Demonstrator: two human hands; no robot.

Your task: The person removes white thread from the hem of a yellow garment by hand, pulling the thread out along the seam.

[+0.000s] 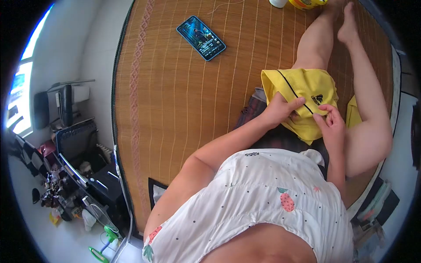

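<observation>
A yellow garment (pixel 302 85) with a thin black stripe and a small black emblem lies over my lap and thigh. My left hand (pixel 283 108) grips it from the left, thumb on top and the other fingers partly hidden behind the cloth. On the other side, my right hand (pixel 331 122) pinches the fabric close to the lower end of the black stripe. Whether something tiny is also between those right fingertips, I cannot make out. Another bit of yellow cloth shows beside my bent leg.
I sit on a brown woven mat (pixel 175 96). A lit phone (pixel 201 38) lies on it, up and left of my hands. A white container (pixel 278 3) and a yellow package (pixel 307 3) are at the far edge. Cluttered items and a green fan-like object (pixel 109 234) stand below left.
</observation>
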